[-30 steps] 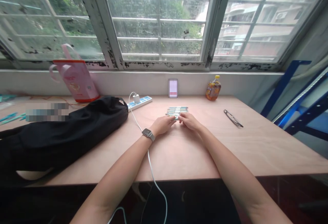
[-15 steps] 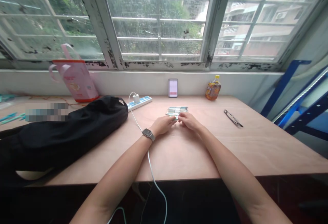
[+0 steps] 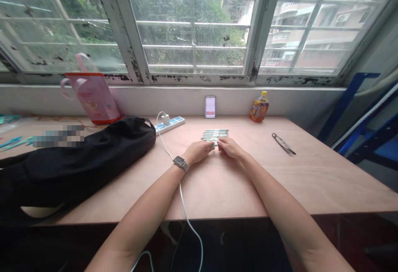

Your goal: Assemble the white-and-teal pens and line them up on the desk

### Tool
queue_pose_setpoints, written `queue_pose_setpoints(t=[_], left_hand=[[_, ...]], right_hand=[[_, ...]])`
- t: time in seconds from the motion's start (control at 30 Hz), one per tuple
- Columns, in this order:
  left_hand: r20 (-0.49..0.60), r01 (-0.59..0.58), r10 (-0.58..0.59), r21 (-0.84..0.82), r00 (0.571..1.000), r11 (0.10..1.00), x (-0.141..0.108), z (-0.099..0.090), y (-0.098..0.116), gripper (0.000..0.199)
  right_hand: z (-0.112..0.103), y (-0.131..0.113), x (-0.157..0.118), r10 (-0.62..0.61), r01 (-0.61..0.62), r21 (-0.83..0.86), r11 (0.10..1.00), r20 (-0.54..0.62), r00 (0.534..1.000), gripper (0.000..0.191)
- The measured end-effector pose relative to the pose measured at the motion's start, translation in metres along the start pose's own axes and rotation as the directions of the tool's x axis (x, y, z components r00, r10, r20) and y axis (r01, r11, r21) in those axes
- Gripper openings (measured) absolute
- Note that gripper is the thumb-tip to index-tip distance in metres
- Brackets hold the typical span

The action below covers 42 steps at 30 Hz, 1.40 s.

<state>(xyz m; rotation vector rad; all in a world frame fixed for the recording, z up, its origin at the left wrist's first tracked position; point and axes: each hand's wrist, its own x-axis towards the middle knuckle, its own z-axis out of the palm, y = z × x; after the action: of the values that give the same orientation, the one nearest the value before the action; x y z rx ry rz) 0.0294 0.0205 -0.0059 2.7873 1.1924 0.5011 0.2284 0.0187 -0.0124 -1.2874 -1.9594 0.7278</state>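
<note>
Several slim pens (image 3: 215, 132) lie side by side in a row on the wooden table, white and teal in colour. At the near side of the row, my left hand (image 3: 199, 151), with a watch on its wrist, closes its fingertips on the left end of a pen (image 3: 215, 143). My right hand (image 3: 231, 147) has its fingers curled at that pen's other end. Both hands rest low at the tabletop, and their fingers hide much of the nearest pens.
A phone (image 3: 210, 107) leans upright against the wall behind the pens. To the right are a drink bottle (image 3: 259, 107) and glasses (image 3: 283, 144). On the left lie a black bag (image 3: 93, 160), a power strip (image 3: 174, 125) with a white cable, and a pink bag (image 3: 94, 98).
My right fingertips have closed in slightly at the near pen. Otherwise both hands stay in place, and the whole view has shifted a little.
</note>
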Motion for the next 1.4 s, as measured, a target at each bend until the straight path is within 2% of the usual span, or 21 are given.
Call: queue_pose_setpoints(t=[0.2,0.33,0.4,0.5,0.6,0.7,0.83,0.93,1.23,1.4], left_hand=[[-0.106,0.084,-0.085,-0.013,0.991,0.996,-0.003,-0.009,-0.010,0.024],[-0.176,0.164,-0.161,0.002,0.971,0.986,-0.006,-0.013,-0.025,0.030],[-0.222,0.284,-0.272,0.024,0.936,0.959,-0.006,-0.012,-0.033,0.036],[-0.245,0.477,-0.457,0.024,0.855,0.879,-0.006,-0.009,-0.042,0.037],[-0.193,0.540,-0.532,-0.009,0.825,0.841,-0.006,-0.005,-0.046,0.034],[-0.164,0.517,-0.520,-0.062,0.839,0.854,-0.006,-0.004,-0.047,0.037],[-0.119,0.412,-0.422,-0.100,0.899,0.906,-0.008,-0.006,-0.050,0.044],[-0.080,0.361,-0.371,-0.116,0.925,0.925,-0.010,-0.008,-0.053,0.043],[-0.046,0.240,-0.260,-0.258,0.965,0.936,-0.012,-0.010,-0.047,0.040],[-0.087,0.191,-0.230,-0.323,0.969,0.927,-0.010,-0.008,-0.051,0.041]], right_hand=[[-0.008,0.005,0.002,0.013,-0.021,-0.045,0.999,-0.168,0.986,0.047],[-0.016,0.013,0.003,0.048,-0.069,-0.066,0.995,-0.272,0.961,0.046],[-0.017,0.016,0.004,0.056,-0.094,-0.117,0.989,-0.293,0.954,0.036],[-0.015,0.016,0.003,0.064,-0.130,-0.219,0.967,-0.283,0.957,0.016],[-0.012,0.014,0.001,0.065,-0.126,-0.269,0.955,-0.226,0.972,0.006],[-0.010,0.012,-0.001,0.044,-0.099,-0.299,0.949,-0.186,0.982,0.009],[-0.011,0.012,-0.002,0.041,-0.095,-0.316,0.944,-0.174,0.984,0.013],[-0.011,0.010,-0.002,0.043,-0.094,-0.327,0.941,-0.158,0.986,0.015],[-0.009,0.003,-0.003,0.074,-0.129,-0.385,0.914,-0.155,0.985,0.014],[-0.012,0.004,-0.005,0.095,-0.134,-0.349,0.927,-0.126,0.987,0.017]])
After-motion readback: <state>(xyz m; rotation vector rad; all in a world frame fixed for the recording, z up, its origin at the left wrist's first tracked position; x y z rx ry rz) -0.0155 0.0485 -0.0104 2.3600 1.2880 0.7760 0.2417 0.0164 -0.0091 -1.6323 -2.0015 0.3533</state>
